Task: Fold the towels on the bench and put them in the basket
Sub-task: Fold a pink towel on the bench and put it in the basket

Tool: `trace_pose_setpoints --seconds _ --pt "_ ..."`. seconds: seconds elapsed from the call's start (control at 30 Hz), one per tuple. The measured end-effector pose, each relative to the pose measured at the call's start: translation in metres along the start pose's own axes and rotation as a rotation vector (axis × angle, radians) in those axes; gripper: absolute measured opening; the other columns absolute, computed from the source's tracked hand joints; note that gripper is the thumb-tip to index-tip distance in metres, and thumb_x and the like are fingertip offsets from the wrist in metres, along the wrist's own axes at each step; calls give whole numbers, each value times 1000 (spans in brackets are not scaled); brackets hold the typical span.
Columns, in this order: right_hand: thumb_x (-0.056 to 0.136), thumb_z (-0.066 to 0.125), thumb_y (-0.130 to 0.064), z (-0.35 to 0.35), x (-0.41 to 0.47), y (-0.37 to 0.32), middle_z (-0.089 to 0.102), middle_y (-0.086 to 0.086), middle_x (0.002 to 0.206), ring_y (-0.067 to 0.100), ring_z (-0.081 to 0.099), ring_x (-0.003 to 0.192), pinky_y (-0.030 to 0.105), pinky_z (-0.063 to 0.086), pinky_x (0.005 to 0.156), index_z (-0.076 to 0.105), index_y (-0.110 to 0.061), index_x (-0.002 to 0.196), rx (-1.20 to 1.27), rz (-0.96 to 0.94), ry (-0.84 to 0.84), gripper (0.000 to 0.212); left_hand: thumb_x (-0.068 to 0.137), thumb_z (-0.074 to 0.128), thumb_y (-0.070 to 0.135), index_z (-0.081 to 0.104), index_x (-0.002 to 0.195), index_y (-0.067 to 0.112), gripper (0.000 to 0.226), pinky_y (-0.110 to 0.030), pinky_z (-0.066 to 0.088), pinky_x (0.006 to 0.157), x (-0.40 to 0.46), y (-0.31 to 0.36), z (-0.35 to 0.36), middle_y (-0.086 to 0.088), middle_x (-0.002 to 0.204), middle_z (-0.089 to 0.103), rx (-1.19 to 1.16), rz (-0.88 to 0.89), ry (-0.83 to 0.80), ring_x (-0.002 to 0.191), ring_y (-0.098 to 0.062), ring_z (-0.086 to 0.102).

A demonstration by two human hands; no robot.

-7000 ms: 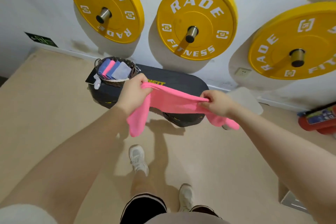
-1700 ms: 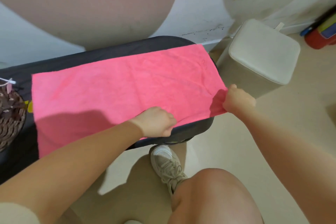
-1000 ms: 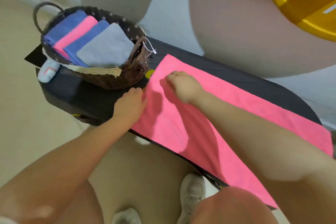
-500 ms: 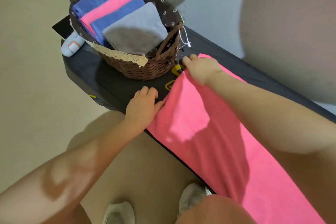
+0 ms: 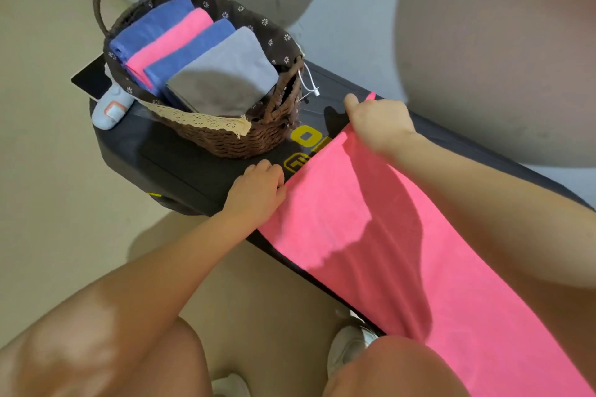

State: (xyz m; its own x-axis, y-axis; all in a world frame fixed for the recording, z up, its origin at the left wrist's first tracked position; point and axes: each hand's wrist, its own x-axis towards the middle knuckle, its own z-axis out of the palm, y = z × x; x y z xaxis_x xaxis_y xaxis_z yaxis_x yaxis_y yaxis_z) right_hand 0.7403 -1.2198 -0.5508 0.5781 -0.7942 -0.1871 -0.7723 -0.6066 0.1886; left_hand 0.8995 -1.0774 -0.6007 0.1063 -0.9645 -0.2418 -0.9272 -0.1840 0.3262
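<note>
A pink towel (image 5: 364,235) lies spread along the black bench (image 5: 180,164), running to the lower right. My left hand (image 5: 258,193) grips its near left corner at the bench's front edge. My right hand (image 5: 377,124) pinches the far left corner and holds it lifted off the bench. A brown wicker basket (image 5: 245,138) stands at the bench's left end, just left of the towel. It holds several folded towels: blue, pink, blue and grey (image 5: 225,74).
A pale blue device (image 5: 111,108) and a dark flat tablet (image 5: 90,77) lie at the bench's far left end behind the basket. A white wall rises behind the bench. Beige floor lies in front, with my knees and white shoes (image 5: 348,348) below.
My right hand has raised the far left corner of the towel a little. My left hand has closed on the near corner. The view has shifted slightly.
</note>
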Motion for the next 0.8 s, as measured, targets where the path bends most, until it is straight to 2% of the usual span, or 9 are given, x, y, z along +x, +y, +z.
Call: trace_pose_setpoints --seconds 0.07,0.17,0.23,0.3,0.37,0.47,0.6,0.7,0.8 --pt "90 44 -8 -4 -3 3 58 17 91 32 57 79 28 25 49 37 -9 126 68 -4 -35 36 92 47 19 48 91 10 9 -35 40 72 0 -1 -8 -9 95 55 -149 23 3 85 -24 51" --pt "91 42 -16 -11 -6 11 58 16 109 35 57 99 32 34 63 47 -20 126 116 -24 -138 35 92 50 15 45 87 8 10 -18 32 53 -3 0 -22 -5 67 49 -530 70 16 57 -15 41" --pt "91 44 -20 -15 -6 18 58 14 112 34 57 102 32 37 67 53 -19 120 102 24 -200 31 92 49 12 44 88 9 8 -17 32 51 -3 1 -29 -6 60 47 -673 70 52 53 -13 39" --pt "91 48 -26 -18 -9 22 58 15 111 35 57 101 32 37 68 55 -15 115 116 94 -224 28 93 48 12 45 92 12 3 -21 37 57 -2 4 -30 -4 61 52 -794 29 -12 54 -13 45" --pt "91 45 -24 -20 -12 24 58 17 110 38 58 99 33 38 69 55 -13 114 140 165 -176 27 92 51 18 46 99 16 8 -25 41 63 0 7 -27 1 66 55 -789 -4 -172 54 -11 50" --pt "93 39 -17 -20 -14 23 59 21 108 41 58 98 35 37 69 55 -11 115 123 235 -100 28 82 66 31 54 100 14 28 -28 45 73 1 6 -13 9 70 59 -598 55 -328 60 -5 55" --pt "91 41 -5 -18 -9 23 60 23 107 42 59 98 35 36 68 57 -2 110 79 277 -81 24 85 59 12 48 75 13 15 -39 44 68 -3 6 2 8 63 47 -416 140 -234 64 -16 47" --pt "93 39 -7 -18 -8 24 61 24 107 42 60 97 35 38 68 55 -4 116 146 376 14 29 84 50 8 39 70 10 18 -38 32 59 -4 9 -10 0 65 39 -475 88 -159 64 -19 39" --pt "87 41 -4 -16 5 21 64 15 115 31 61 104 35 49 84 59 -11 118 586 496 117 37 86 41 7 35 70 10 18 -28 25 58 -4 4 -38 -4 67 35 -714 12 -140 67 -16 34"
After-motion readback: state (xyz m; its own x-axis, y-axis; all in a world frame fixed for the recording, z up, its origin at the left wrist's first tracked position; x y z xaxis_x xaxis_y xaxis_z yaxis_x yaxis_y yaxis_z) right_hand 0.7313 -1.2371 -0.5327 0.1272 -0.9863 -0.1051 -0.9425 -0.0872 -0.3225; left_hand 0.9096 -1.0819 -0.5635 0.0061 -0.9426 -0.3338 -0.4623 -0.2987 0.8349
